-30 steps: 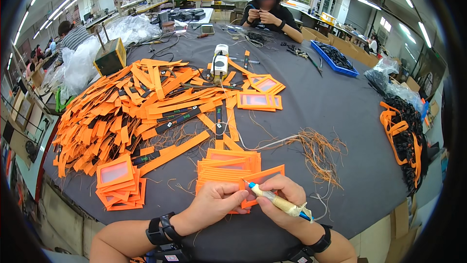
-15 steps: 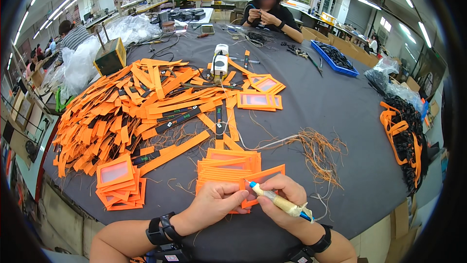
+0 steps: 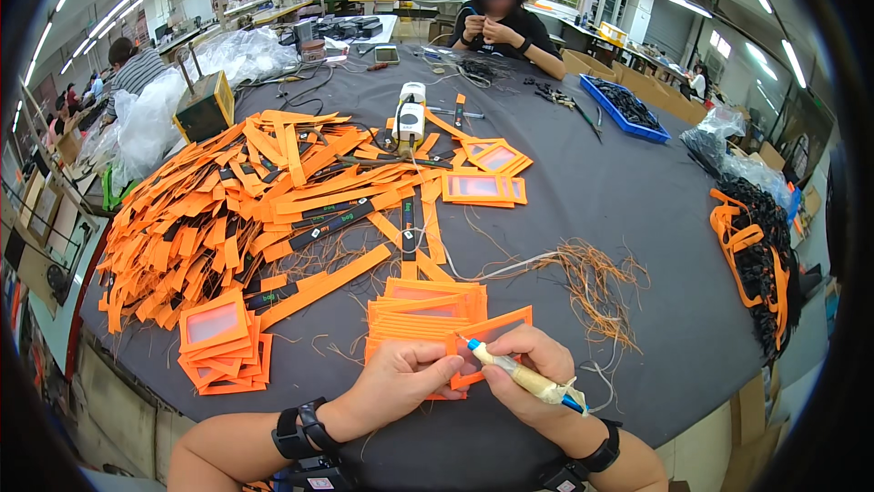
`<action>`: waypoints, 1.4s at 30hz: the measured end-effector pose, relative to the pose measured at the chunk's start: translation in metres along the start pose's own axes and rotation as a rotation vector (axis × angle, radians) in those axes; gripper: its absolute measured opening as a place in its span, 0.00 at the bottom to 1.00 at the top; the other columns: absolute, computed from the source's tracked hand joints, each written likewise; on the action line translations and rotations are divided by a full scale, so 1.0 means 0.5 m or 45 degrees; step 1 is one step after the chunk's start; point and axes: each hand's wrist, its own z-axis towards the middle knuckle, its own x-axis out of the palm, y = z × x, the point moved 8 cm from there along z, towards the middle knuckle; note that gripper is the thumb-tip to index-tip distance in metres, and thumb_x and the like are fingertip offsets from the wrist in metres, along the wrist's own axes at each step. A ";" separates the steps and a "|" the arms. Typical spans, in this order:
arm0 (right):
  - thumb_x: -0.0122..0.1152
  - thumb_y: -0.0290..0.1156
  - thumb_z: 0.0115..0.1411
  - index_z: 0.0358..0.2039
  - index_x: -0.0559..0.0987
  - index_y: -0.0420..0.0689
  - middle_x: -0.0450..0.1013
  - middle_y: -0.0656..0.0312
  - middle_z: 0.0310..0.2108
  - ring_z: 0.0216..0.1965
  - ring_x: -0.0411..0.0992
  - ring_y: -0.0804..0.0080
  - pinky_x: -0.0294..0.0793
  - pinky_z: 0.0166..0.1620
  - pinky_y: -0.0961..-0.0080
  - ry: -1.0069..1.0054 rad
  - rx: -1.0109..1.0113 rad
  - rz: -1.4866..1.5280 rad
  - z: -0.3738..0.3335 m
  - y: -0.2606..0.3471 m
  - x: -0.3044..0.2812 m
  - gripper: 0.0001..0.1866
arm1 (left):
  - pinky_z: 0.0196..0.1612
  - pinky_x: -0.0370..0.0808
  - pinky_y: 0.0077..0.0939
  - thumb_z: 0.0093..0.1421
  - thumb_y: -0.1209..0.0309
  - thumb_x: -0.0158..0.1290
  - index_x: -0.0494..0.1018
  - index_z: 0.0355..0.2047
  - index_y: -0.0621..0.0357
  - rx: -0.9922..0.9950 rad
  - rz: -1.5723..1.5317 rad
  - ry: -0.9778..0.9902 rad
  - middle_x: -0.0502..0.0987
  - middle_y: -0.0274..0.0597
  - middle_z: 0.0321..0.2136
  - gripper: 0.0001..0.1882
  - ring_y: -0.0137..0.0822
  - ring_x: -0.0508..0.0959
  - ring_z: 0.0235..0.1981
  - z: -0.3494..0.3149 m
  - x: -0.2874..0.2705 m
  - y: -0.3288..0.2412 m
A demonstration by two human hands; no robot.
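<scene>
Pinched in my left hand (image 3: 414, 380) is the left side of an orange-edged clear window pocket (image 3: 501, 321), held tilted up over the table. Closed round a pen-shaped corded tool (image 3: 523, 375), wrapped in yellowish tape with blue ends, is my right hand (image 3: 533, 369). The tool's thin tip is at the pocket's upper left corner; whether it touches cannot be told. Just beyond my hands lies a stack of similar orange window pockets (image 3: 410, 321). The tool's pale cord (image 3: 510, 270) runs across the table beyond the stack.
A big heap of orange and black straps (image 3: 209, 219) covers the left, with another pocket stack (image 3: 214, 324) in front. Loose orange threads (image 3: 596, 287) lie right of centre. Farther back are a white power adapter (image 3: 411, 119), a blue tray (image 3: 624, 110) and a person (image 3: 501, 19) working.
</scene>
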 end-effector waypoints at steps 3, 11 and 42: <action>0.67 0.21 0.47 0.37 0.74 0.41 0.75 0.58 0.29 0.28 0.75 0.71 0.73 0.29 0.80 0.000 -0.008 -0.005 0.000 0.001 0.000 0.15 | 0.39 0.80 0.20 0.65 0.70 0.48 0.75 0.40 0.70 0.007 -0.006 -0.011 0.77 0.41 0.35 0.13 0.26 0.78 0.34 0.000 0.000 -0.001; 0.66 0.21 0.48 0.37 0.74 0.41 0.75 0.58 0.30 0.28 0.74 0.72 0.73 0.29 0.80 0.017 -0.010 0.005 0.001 0.004 0.000 0.14 | 0.38 0.80 0.19 0.65 0.70 0.49 0.75 0.39 0.69 0.015 0.008 -0.017 0.77 0.40 0.34 0.12 0.25 0.78 0.33 0.001 -0.001 0.001; 0.62 0.23 0.55 0.37 0.74 0.43 0.70 0.66 0.23 0.23 0.68 0.83 0.67 0.26 0.85 -0.061 0.490 0.077 0.019 -0.032 -0.067 0.09 | 0.24 0.74 0.20 0.62 0.69 0.51 0.76 0.37 0.63 -0.237 0.689 -0.033 0.78 0.38 0.24 0.10 0.28 0.78 0.22 -0.052 -0.017 -0.079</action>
